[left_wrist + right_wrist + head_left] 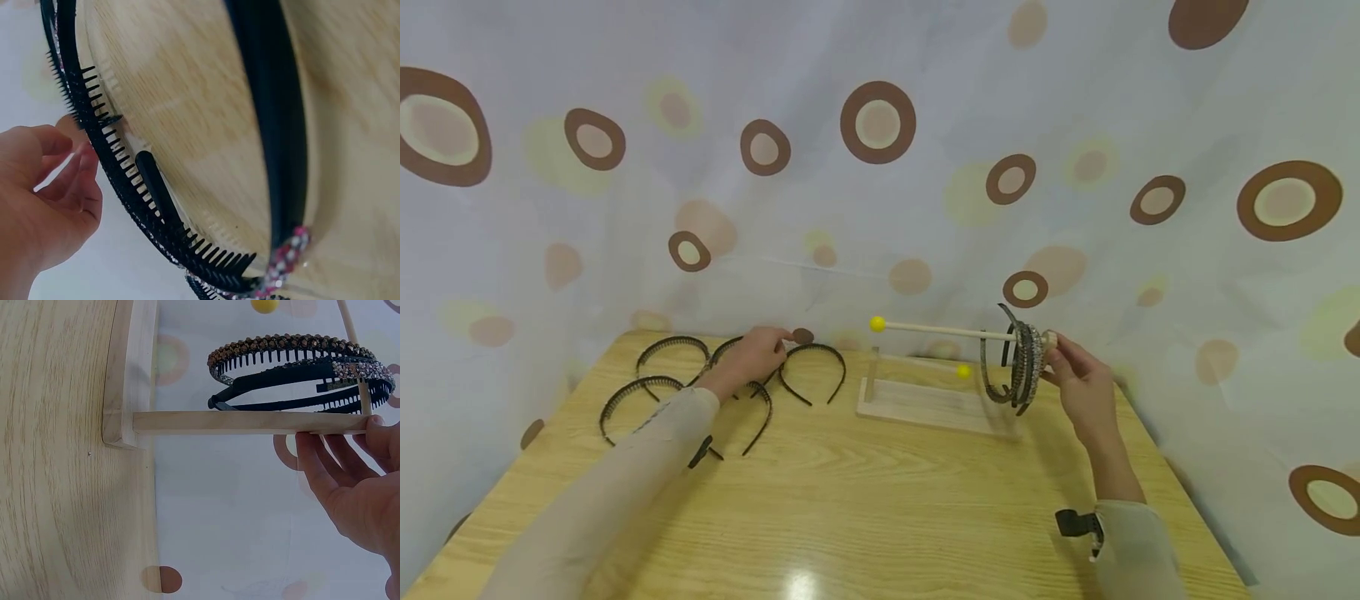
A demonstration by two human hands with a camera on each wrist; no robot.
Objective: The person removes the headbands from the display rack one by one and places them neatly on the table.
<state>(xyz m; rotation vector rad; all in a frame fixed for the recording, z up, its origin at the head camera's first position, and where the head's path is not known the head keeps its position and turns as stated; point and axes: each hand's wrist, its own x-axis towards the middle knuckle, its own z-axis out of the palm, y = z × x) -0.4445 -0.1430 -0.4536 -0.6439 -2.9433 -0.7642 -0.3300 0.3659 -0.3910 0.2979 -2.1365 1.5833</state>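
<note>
Table (865, 517): work looks part-way; one batch of headbands hangs toward the far right corner, another lies toward the far left corner.
Stand (936, 410): pale wood, base resting near the far edge, right of centre; plain squared upright (250, 422) at its right end.
Rod (940, 330): done portion, as judged, is several headbands bunched at its right end; the left stretch is bare.
Loose headbands (812, 347): judged left to do; several dark arcs between the far left corner and the stand, some overlapping.
Hung headbands (1027, 367): close-packed by the upright; black bands with inner comb teeth, bronze studs on one, silvery-pink glitter on another.
Right hand (1088, 400): thumb and fingers grip the upright's top.
Left hand (758, 354): fingers bent beside a toothed black headband (128, 178); cannot tell whether they pinch it, as the band hides the tips.
Yellow knobs (877, 324): smooth and round; one caps the rod's left end, one sits lower.
</note>
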